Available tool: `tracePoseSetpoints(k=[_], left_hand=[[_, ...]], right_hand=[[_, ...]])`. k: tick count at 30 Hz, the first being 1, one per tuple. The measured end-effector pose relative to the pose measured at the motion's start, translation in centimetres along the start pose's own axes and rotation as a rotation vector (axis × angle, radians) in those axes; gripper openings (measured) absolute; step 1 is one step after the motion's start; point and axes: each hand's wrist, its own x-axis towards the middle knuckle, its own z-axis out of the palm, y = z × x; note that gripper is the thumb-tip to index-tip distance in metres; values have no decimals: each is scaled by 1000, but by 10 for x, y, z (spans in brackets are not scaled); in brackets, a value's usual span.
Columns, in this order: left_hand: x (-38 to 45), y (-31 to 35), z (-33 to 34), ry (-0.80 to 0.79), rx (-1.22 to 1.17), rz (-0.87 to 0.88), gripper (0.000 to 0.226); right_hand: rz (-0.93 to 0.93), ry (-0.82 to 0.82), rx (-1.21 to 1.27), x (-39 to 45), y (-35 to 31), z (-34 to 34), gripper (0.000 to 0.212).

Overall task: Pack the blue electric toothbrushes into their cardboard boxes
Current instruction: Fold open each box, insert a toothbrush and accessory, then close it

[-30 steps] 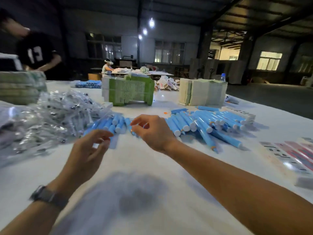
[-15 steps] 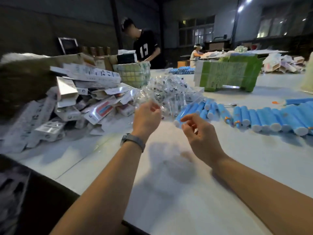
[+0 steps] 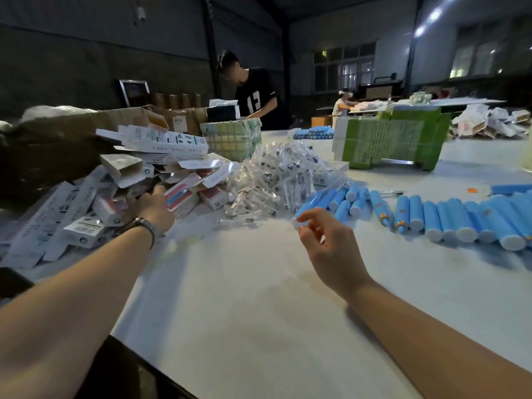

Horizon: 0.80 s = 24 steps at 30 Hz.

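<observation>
A: At the left fingertips, the box pile point(image 3: 121, 197). Half a second ago the left hand point(image 3: 154, 207) hangs mid-air over the bagged heads point(image 3: 276, 180); now it is in among the boxes.

B: Holding one?

A: Can't tell. Its fingers are buried between cartons, curl hidden.

B: Right hand point(image 3: 331, 249)?

A: Barely moved. Fingers loosely curled, thumb and forefinger close together, nothing visible between them. It hovers above the table point(image 3: 259, 312).

B: Toothbrushes point(image 3: 431, 214)?

A: Lying in a row just beyond the right fingertips, nearest one almost touching. None picked up.

B: Meaning?

A: Probably box first, then brush. Packing of this unit not yet begun.
</observation>
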Motion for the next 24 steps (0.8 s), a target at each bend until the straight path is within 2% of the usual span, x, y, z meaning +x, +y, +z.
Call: tracePoseSetpoints(k=[2, 6, 10, 14, 15, 16, 18, 20, 21, 24], left_hand=[[-7, -1, -2, 24, 52, 50, 34], [-29, 20, -26, 53, 165, 114, 42], [-45, 55, -56, 51, 33, 193, 25], [-65, 89, -91, 63, -117, 345, 21], [-73, 99, -99, 61, -148, 385, 16], [-80, 108, -106, 49, -179, 424, 11], [-97, 130, -118, -53, -291, 487, 12], [-113, 152, -124, -247, -390, 519, 22], [-120, 162, -127, -334, -421, 508, 27], [-131, 174, -128, -486, -575, 419, 41]], right_hand=[[-1, -6, -1, -1, 0, 0, 16], [-12, -11, -19, 0, 0, 1, 16], [-7, -15, -23, 0, 1, 1, 17], [13, 10, 11, 1, 2, 3, 13], [21, 21, 23, 1, 2, 3, 17], [23, 26, 28, 1, 2, 3, 29], [-15, 17, 18, -1, 1, 3, 63], [-77, 23, -55, -2, -1, 2, 84], [-96, 40, -98, -1, -1, 2, 85], [-116, 99, -136, -2, -3, -1, 65]])
